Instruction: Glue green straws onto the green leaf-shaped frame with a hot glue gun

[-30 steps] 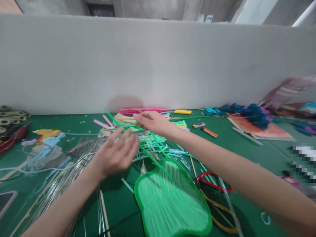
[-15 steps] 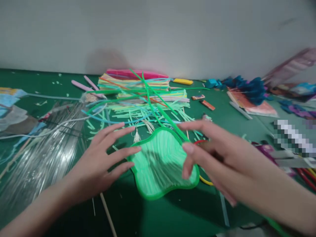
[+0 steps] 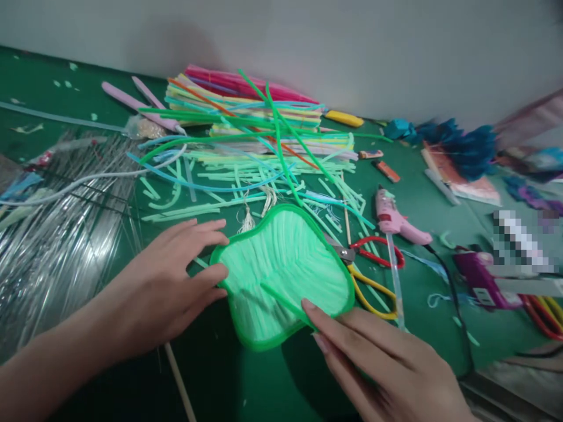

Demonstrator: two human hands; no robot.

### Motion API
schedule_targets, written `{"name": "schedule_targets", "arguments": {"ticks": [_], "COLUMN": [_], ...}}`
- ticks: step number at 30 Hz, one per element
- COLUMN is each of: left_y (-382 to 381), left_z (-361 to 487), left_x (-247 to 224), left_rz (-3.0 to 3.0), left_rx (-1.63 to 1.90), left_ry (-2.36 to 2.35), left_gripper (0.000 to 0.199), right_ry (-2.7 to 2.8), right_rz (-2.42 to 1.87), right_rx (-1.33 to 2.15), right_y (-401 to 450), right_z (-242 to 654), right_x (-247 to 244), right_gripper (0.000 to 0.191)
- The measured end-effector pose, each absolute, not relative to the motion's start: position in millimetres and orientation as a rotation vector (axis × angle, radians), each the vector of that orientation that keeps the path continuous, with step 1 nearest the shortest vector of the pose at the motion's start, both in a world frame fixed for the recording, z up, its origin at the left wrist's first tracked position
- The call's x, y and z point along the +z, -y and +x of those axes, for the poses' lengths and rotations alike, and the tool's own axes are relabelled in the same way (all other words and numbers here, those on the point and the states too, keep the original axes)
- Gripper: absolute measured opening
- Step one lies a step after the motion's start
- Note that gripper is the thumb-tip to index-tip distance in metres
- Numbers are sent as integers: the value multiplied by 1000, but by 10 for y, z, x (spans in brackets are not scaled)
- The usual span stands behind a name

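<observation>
A rounded, wavy-edged green panel point(image 3: 285, 264) with a darker green rim lies in the middle of the view. My left hand point(image 3: 189, 269) is at its left edge, fingers apart, the fingertips at the rim. In my right hand point(image 3: 352, 346), pinched between thumb and fingers, is a green strip point(image 3: 285, 303) that crosses the lower part of the panel. Whether the left fingertips grip the rim is hard to tell.
Scissors point(image 3: 347, 254) with red and yellow handles lie right of the panel, near a pink glue gun point(image 3: 391, 217). Bundled colored stems point(image 3: 264, 120) are behind. Silvery wires point(image 3: 88, 234) spread at left. A purple box point(image 3: 484, 281) sits at right.
My right hand has moved down toward the near edge with the green strip, uncovering the scissors and glue gun. My left hand has shifted slightly left at the rim. The view has tilted.
</observation>
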State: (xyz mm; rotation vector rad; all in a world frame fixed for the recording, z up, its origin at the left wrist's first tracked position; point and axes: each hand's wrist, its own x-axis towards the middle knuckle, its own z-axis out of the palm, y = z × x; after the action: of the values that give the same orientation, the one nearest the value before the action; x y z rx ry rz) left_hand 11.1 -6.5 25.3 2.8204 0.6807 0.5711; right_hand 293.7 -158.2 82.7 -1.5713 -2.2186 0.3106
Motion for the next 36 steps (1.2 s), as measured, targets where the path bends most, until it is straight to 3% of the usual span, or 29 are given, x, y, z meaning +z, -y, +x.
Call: {"name": "schedule_targets", "arguments": {"ticks": [8, 14, 20, 36], "left_y": [322, 327, 371, 317], "left_z": [203, 193, 186, 168], "left_x": [139, 160, 219, 296], "left_rz": [2937, 2671, 2436, 2634], "left_rx": [744, 830, 915, 858], "left_ry": [-701, -771, -859, -543], "left_gripper": [14, 12, 22, 22], "right_ry": [2417, 2393, 2425, 2462], "right_rz": [-1567, -1568, -1564, -1490], "right_rx": [245, 97, 116, 164], "right_y": [1637, 1663, 1659, 1614], "right_z": [2850, 2817, 2742, 2654], "right_x": [821, 782, 748, 724], "right_gripper": [33, 25, 26, 30]}}
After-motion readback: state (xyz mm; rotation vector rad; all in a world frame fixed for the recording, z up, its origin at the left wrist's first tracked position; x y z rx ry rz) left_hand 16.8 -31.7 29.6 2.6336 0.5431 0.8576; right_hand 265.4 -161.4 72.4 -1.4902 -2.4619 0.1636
